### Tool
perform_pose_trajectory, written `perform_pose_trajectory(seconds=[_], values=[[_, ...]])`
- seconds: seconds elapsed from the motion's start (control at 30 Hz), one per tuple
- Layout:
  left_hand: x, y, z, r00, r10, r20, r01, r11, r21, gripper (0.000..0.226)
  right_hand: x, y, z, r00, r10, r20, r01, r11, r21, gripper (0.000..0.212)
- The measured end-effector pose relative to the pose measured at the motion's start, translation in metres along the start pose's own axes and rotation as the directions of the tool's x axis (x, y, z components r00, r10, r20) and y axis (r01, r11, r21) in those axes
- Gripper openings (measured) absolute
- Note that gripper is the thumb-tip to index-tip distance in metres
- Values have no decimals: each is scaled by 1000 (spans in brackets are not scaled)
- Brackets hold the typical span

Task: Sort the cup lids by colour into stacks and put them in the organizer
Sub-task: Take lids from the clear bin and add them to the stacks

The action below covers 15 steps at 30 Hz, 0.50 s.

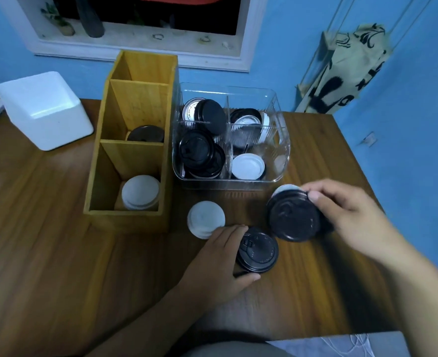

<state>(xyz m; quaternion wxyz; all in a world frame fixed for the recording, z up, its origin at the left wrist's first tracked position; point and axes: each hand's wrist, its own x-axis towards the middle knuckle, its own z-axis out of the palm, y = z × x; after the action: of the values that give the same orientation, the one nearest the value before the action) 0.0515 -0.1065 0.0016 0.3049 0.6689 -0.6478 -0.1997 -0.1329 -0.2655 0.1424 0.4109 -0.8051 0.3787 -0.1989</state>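
1. The left hand (220, 256) is laid on the wooden table (58, 253) near the middle of the view. Its fingers and thumb are curled round the 9 o'clock rim of a black lid stack (260, 253), which is gripped flat on the table.
2. A single black lid (292, 217) is pinched at its 2 o'clock edge by the right hand (346, 210), thumb on the top face. It is held tilted, at 1 o'clock from the black lid stack, and the two rims nearly meet.
3. A white lid (283, 188) is seen behind the held lid's 12 o'clock edge. Whether it is also gripped cannot be told.
4. A white lid stack (205, 219) lies on the table at 11 o'clock from the left hand, just beside the fingertips.
5. The wooden organizer (132, 220) stands at 10 o'clock. White lids (140, 191) are stacked in its nearest compartment and a black lid (145, 134) lies in the middle one.
6. A clear divided bin (228, 182) is set just beside the organizer at 12 o'clock, with black and white lids mixed inside.
7. A narrow strip of bare table is left between the bin's front wall and the hands. Wider bare wood is seen at 8 o'clock.
8. The table's right edge runs close beneath the right forearm.
9. A white foam box (45, 109) sits at the far left.
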Motion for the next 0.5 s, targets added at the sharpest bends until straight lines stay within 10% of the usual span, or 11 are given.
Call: perform_pose_trajectory(seconds=[0.2,0.37,0.5], values=[[-1,-2,3,1000,2,-9,-2,1000,11,91,-61,86,16,942,320,104,-329,941,83,32],[0,-2,4,1000,17,-22,-16,999,40,91,-70,107,30,965,245,-95,-259,948,-186,17],[0,-2,5,1000,4,-28,-3,1000,21,93,-93,96,44,985,145,-89,-167,925,-342,63]])
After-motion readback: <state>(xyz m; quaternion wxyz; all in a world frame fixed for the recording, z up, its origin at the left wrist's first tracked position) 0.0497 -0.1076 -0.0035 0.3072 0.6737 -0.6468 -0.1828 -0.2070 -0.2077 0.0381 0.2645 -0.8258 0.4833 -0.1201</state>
